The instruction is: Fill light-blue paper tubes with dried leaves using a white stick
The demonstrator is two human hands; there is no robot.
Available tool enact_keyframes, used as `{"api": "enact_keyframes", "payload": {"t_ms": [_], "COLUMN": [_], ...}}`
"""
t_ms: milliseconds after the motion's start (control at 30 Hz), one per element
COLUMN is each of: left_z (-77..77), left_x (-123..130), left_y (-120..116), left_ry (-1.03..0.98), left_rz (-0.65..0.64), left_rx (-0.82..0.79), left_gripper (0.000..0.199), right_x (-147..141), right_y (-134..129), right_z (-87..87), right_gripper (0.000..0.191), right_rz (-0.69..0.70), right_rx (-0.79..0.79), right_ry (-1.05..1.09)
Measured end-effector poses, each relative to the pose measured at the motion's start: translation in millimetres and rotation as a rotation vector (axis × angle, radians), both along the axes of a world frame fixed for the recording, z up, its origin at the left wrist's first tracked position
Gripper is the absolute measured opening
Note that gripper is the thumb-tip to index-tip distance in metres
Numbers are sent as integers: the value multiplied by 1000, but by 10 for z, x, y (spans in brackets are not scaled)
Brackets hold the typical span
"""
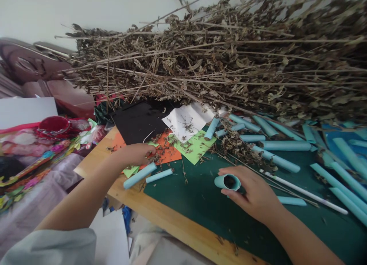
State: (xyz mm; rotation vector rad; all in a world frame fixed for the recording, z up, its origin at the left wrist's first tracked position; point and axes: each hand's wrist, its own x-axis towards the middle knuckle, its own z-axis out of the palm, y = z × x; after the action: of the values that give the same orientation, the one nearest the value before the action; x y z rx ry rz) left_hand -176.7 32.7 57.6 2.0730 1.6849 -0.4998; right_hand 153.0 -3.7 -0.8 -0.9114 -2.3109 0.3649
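Note:
My right hand is wrapped round a light blue paper tube, whose open end faces up toward me with dark dried bits inside. Over an orange sheet of paper, the fingers of my left hand are curled together on dried leaves; its fingertips are partly hidden. Two more blue paper tubes lie just below that hand. Beside the orange sheet are a green sheet and a white sheet, both sprinkled with leaf crumbs.
A large heap of dried stalks fills the back. Several blue tubes and a thin white stick lie to the right on the green mat. A black sheet lies behind my left hand; a red bowl stands left.

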Motion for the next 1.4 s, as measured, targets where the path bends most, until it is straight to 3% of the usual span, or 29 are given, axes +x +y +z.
{"api": "enact_keyframes", "payload": {"t_ms": [167,367,433,500,567,600,667,733,833,900,1033,1100,1267,1400], "left_z": [-17,223,287,331,342,328,260,155,8,-56,-120,-136,-150,-179], "left_x": [50,-112,-171,-125,57,191,499,794,1107,1232,1414,1500,1632,1618], "left_y": [-11,-4,25,50,51,42,19,5,24,60,151,190,234,236], "left_ry": [69,103,100,-54,-347,-529,-966,-1343,-1706,-1847,-2046,-2092,-2060,-2120], "left_rz": [-60,49,83,90,124,188,439,632,778,825,874,936,1098,1057], "left_rx": [83,227,239,304,226,101,-130,-221,-409,-536,-628,-607,-434,-414], "left_gripper": [18,12,19,24,26,24,13,11,13,10,38,41,23,25], "right_x": [-3,-21,-16,-10,-5,-4,-3,0,7,10,9,10,14,8], "right_y": [-7,-12,-13,-14,-17,-19,-23,-28,-32,-37,-49,-51,-43,-43], "right_z": [-4,48,62,68,67,64,56,50,56,70,93,93,79,81], "right_gripper": [25,28,31,33,35,37,38,39,39,37,35,35,34,35], "right_rz": [6,33,35,29,26,24,18,12,17,22,35,38,34,31], "right_rx": [-17,-15,-17,-13,9,22,39,48,56,61,85,97,117,121], "right_ry": [7,55,65,63,66,69,72,80,82,70,40,28,28,31]}}
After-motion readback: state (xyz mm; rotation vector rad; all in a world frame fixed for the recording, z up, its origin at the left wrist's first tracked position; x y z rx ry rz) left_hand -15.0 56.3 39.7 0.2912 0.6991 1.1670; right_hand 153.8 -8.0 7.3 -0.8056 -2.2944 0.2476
